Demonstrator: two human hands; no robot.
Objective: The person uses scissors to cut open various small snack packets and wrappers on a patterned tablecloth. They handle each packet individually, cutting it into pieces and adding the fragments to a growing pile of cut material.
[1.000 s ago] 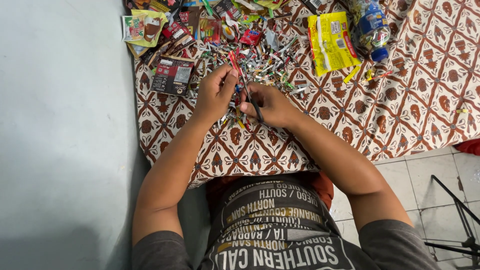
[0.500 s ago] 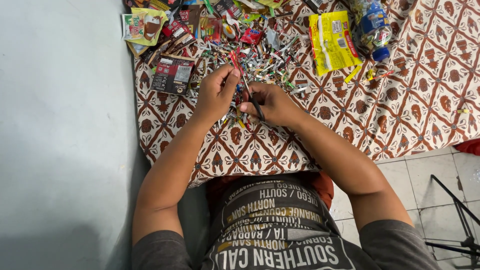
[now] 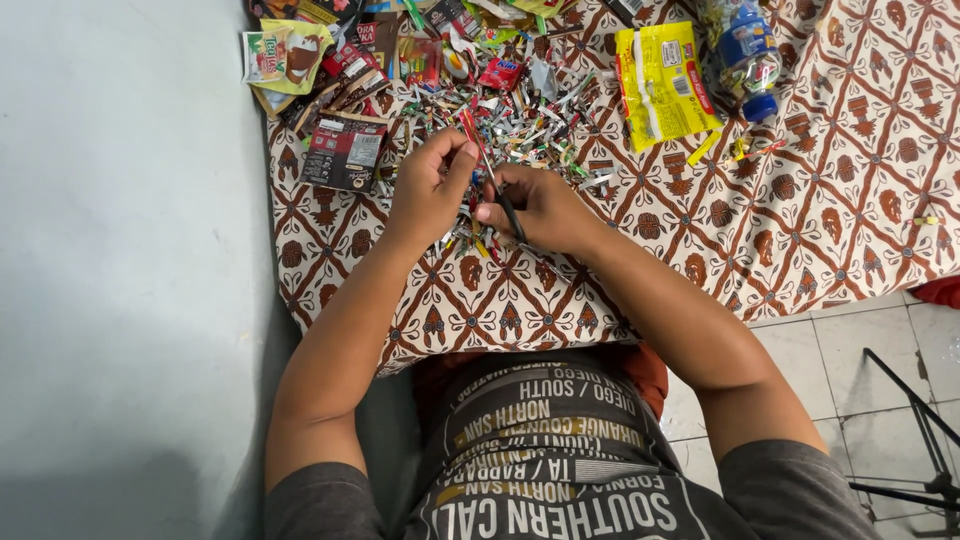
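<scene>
Brown-and-cream patterned cloth (image 3: 800, 200) covers the work surface, with pale wall to the left. At far left lie a green-yellow sachet (image 3: 282, 55) and a dark packet (image 3: 343, 150). Next, the left hand (image 3: 428, 190) pinches a thin red strip (image 3: 472, 135) between thumb and fingers; its long axis runs up-left to down-right. The right hand (image 3: 540, 208) is closed around a dark narrow strip (image 3: 510, 212), which points down and right. Both hover over a pile of folded wrapper strips (image 3: 530, 110). Farther right lie a yellow packet (image 3: 662, 82) and a blue-capped bottle (image 3: 750, 55).
</scene>
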